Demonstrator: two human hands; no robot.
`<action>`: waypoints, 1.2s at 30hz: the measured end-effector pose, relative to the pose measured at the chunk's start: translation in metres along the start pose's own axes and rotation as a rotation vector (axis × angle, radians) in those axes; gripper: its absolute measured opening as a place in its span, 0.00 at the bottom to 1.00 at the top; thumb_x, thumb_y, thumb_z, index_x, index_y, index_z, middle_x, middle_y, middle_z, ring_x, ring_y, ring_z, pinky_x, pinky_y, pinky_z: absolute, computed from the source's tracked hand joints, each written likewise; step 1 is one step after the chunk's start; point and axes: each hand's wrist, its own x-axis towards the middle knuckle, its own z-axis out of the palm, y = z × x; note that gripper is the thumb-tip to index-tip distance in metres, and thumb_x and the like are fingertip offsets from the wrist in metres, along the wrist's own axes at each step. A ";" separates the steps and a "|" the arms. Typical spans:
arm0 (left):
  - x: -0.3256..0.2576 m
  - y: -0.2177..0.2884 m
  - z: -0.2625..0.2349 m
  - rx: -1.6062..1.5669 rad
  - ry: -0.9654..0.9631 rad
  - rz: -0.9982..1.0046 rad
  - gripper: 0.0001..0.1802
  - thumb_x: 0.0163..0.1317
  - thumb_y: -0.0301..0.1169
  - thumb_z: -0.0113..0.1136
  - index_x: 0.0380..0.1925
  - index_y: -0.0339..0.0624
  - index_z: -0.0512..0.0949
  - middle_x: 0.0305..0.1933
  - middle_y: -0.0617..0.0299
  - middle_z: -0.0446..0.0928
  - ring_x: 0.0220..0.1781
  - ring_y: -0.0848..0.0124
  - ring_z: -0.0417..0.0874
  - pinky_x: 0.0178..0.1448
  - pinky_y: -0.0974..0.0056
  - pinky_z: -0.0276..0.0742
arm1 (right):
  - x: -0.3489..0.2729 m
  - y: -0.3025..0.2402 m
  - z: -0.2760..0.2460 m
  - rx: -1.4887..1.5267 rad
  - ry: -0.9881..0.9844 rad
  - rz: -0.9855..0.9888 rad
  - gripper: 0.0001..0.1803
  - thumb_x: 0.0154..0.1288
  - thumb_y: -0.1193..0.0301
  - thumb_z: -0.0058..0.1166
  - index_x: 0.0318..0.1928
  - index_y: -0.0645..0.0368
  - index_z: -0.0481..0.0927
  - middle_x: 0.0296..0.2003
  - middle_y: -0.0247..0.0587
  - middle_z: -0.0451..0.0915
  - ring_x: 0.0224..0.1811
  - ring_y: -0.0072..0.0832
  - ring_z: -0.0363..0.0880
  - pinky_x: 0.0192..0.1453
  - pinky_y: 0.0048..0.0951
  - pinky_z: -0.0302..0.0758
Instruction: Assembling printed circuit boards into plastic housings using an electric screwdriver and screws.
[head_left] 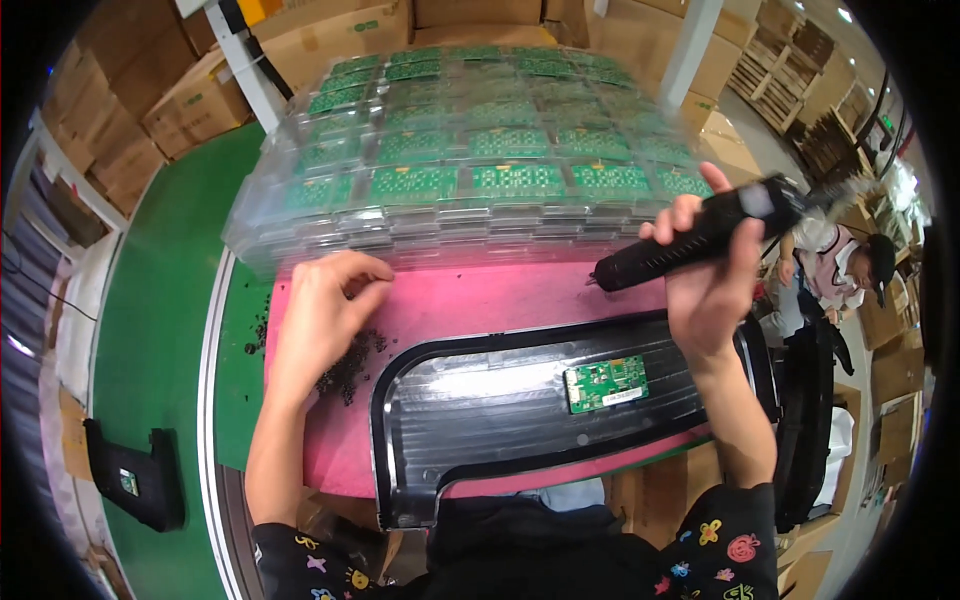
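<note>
My right hand [715,300] is wrapped round a black electric screwdriver [650,262], held tilted above the pink mat [450,300] with its tip toward the left. My left hand [325,300] is over the mat's left part, thumb and fingertips pinched together; whatever is between them is too small to make out. Beneath and beside that hand lies a heap of small black screws [350,375]. Nearest me is a long, curved black plastic panel [480,400] with a raised rim. A small green circuit board [607,385] sits inside it, right of its middle.
Behind the mat stands a high stack of clear plastic trays [400,235] with green circuit boards. Another black panel [140,480] with a board lies on the green surface at left. Cardboard boxes [330,45] stand behind. A co-worker [840,265] sits at far right.
</note>
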 end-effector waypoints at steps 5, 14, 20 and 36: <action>-0.001 0.079 0.028 -0.558 -0.270 0.285 0.07 0.52 0.21 0.69 0.32 0.35 0.84 0.34 0.57 0.85 0.36 0.68 0.86 0.43 0.67 0.80 | -0.024 -0.040 0.024 0.457 0.113 0.056 0.42 0.59 0.27 0.43 0.44 0.56 0.75 0.17 0.23 0.63 0.15 0.18 0.58 0.26 0.27 0.62; 0.007 0.114 0.045 -0.991 -0.678 -0.032 0.05 0.59 0.18 0.64 0.35 0.32 0.82 0.36 0.60 0.82 0.39 0.74 0.82 0.45 0.69 0.79 | -0.045 -0.070 0.005 0.442 -0.166 -0.074 0.32 0.59 0.36 0.55 0.41 0.53 0.70 0.17 0.28 0.72 0.12 0.22 0.69 0.23 0.31 0.71; 0.005 0.111 0.057 -0.770 -0.620 0.103 0.05 0.60 0.18 0.63 0.37 0.32 0.82 0.34 0.59 0.83 0.36 0.73 0.84 0.42 0.69 0.80 | -0.051 -0.081 0.002 0.291 -0.281 -0.345 0.23 0.61 0.52 0.61 0.39 0.56 0.69 0.16 0.33 0.76 0.11 0.24 0.73 0.21 0.28 0.76; -0.004 0.106 0.077 -0.574 -0.404 0.608 0.12 0.53 0.21 0.69 0.38 0.33 0.79 0.32 0.54 0.80 0.33 0.61 0.84 0.35 0.62 0.79 | -0.044 -0.070 0.013 0.212 -0.521 -0.328 0.22 0.57 0.57 0.63 0.36 0.59 0.68 0.16 0.33 0.77 0.11 0.21 0.74 0.21 0.26 0.79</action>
